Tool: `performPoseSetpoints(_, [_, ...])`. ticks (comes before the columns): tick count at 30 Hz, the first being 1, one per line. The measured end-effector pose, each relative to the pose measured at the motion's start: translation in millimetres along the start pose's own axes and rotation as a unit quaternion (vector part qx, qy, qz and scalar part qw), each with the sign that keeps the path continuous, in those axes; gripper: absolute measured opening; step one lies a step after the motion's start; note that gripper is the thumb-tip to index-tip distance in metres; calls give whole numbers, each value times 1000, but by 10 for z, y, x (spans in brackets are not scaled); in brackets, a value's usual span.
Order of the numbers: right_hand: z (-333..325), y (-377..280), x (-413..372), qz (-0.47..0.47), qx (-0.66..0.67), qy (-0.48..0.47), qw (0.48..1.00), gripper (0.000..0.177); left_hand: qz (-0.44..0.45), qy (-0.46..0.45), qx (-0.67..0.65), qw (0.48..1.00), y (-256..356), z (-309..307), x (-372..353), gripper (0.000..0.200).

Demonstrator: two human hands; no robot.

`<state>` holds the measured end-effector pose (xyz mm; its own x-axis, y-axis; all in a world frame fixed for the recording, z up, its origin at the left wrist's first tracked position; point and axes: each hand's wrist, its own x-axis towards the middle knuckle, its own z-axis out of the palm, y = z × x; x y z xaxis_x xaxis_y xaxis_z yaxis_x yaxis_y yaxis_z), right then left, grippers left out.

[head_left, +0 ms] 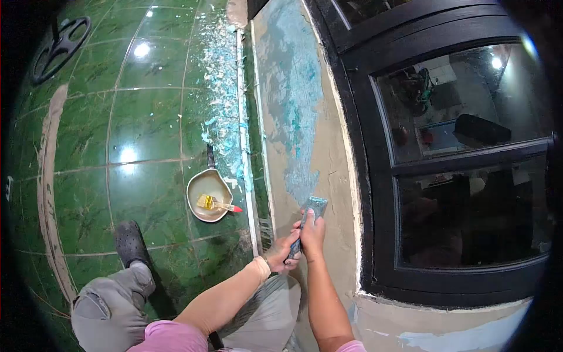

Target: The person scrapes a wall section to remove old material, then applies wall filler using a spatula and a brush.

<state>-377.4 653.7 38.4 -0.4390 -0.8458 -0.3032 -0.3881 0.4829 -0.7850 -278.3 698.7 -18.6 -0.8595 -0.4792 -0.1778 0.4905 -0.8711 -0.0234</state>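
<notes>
Both my hands grip one scraper (317, 202) with a wide flat blade and a dark handle. My left hand (280, 253) is wrapped round the lower end of the handle. Farther up, my right hand (313, 233) closes round it just behind the blade, a finger and thumb along its sides. The blade end lies over the wall panel (337, 170), right below a patch of worn blue paint (300, 117). Around that patch the surface is bare grey-beige plaster.
Blue and white paint flakes (220, 88) litter the green tiled floor (146, 105) along a pale strip (241, 111). A pan (199, 183) holds a paintbrush (220, 205) with a red-tipped handle. A black framed window (381, 217) borders the panel on the right. My clog (130, 243) rests on the tiles.
</notes>
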Motion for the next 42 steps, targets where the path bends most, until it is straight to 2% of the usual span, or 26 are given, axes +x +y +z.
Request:
performPoseSetpoints(3, [20, 100, 68, -94, -158, 79, 980, 37, -9, 34, 1, 999, -40, 20, 57, 48])
performPoseSetpoints(6, [98, -188, 165, -111, -209, 101, 966, 39, -12, 53, 3, 999, 196, 122, 120, 50])
performPoseSetpoints(9, [324, -95, 484, -204, -249, 195, 926, 39, -28, 55, -1, 998, 395, -10, 219, 50])
performPoseSetpoints(10, [344, -174, 417, -115, -240, 171, 949, 40, -35, 47, 0, 998, 419, -81, 206, 49])
performPoseSetpoints(13, [300, 123, 241, -108, -188, 188, 958, 41, -57, 30, 2, 998, 304, -162, 117, 43])
performPoseSetpoints(14, [273, -28, 80, -63, -136, 159, 976, 41, -67, 22, 2, 998, 255, -110, 44, 42])
performPoseSetpoints(15, [278, -20, 196, -95, -155, 163, 970, 41, -78, 13, 1, 997, 261, -54, 0, 40])
performPoseSetpoints(16, [279, 20, 310, -120, -175, 168, 963, 40, -37, 20, 18, 999, 291, 11, -25, 39])
performPoseSetpoints(18, [305, -9, 459, -169, -232, 210, 935, 38, -24, 70, 33, 997, 618, 132, 124, 41])
performPoseSetpoints(21, [495, -441, 616, -133, -95, 132, 978, 35, -1, 115, 74, 991, 857, 244, 83, 44])
performPoseSetpoints(22, [500, -372, 613, -111, -94, 137, 980, 34, 5, 124, 93, 988, 935, 265, 70, 45])
performPoseSetpoints(25, [457, -12, 368, -50, -96, 150, 983, 32, -68, 105, 69, 990, 675, 107, -146, 47])
performPoseSetpoints(27, [503, 32, 277, -31, -97, 160, 982, 31, -54, 84, 68, 993, 688, 37, -140, 48])
performPoseSetpoints(30, [695, -195, 601, -77, -66, 142, 985, 30, -32, 71, 101, 992, 1002, -136, 27, 45])
performPoseSetpoints(31, [720, -188, 574, -64, -69, 143, 985, 30, -23, 68, 121, 990, 1136, -168, 48, 46])
performPoseSetpoints(33, [744, -244, 570, -45, -72, 153, 985, 30, -64, 91, 117, 987, 1088, -183, 49, 49])
performPoseSetpoints(34, [756, -195, 499, -61, -48, 190, 979, 38, -69, 84, 119, 987, 1024, -177, 12, 49])
performPoseSetpoints(36, [681, -226, 383, -67, -68, 183, 978, 37, -77, 69, 116, 988, 881, -135, -60, 50])
performPoseSetpoints(38, [644, -335, 522, -89, -98, 176, 975, 35, 15, 81, 175, 981, 1026, -110, 139, 49])
performPoseSetpoints(40, [697, -560, 586, -100, -61, 165, 979, 33, 55, 78, 165, 982, 1238, 39, 200, 48])
performPoseSetpoints(41, [740, -703, 659, -122, -34, 157, 979, 33, 22, 84, 157, 984, 1187, 33, 162, 48])
performPoseSetpoints(42, [722, -460, 588, -119, -50, 195, 972, 34, -4, 89, 156, 984, 1109, 2, 85, 48])
